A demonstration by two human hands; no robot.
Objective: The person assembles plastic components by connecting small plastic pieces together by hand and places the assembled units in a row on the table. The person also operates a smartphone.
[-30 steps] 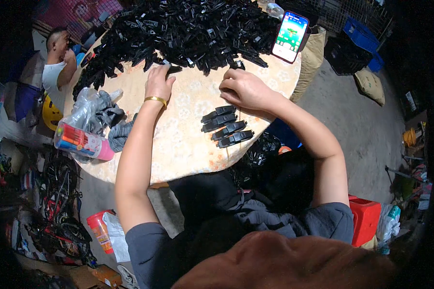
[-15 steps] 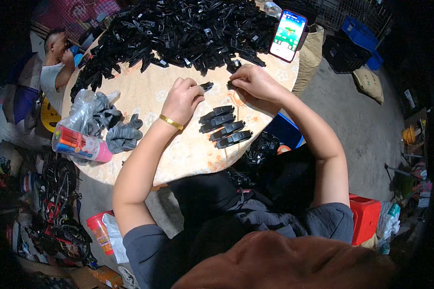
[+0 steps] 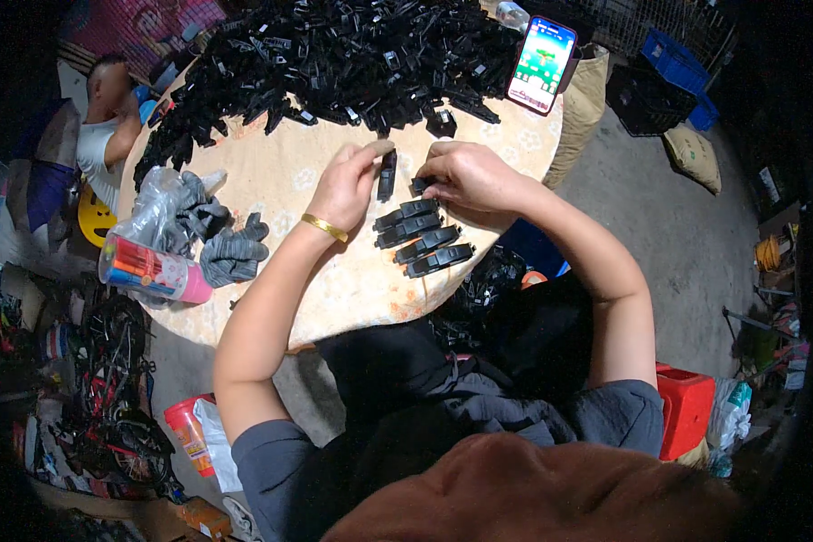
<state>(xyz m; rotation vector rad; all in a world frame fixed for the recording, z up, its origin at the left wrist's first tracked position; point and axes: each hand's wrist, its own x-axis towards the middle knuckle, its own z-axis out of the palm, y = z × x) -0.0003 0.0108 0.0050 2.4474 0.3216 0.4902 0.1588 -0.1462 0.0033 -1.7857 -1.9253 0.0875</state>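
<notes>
1. Left hand [image 3: 345, 185], frame centre: pinches an upright black plastic part [image 3: 387, 174]; hold it vertical.
2. Right hand [image 3: 465, 174]: fingers curled around a small black piece [image 3: 418, 186]; align before mating.
3. Finished row [image 3: 422, 237] below on tabletop [image 3: 334, 289]; keep it undisturbed.

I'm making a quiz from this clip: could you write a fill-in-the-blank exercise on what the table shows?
1. The left hand holds a ____ plastic piece.
2. Beside the hands lie ____ finished pieces in a row.
3. The left wrist wears a ____ bangle.
4. The phone has its screen ____.

Missing words: black; four; gold; lit
</notes>
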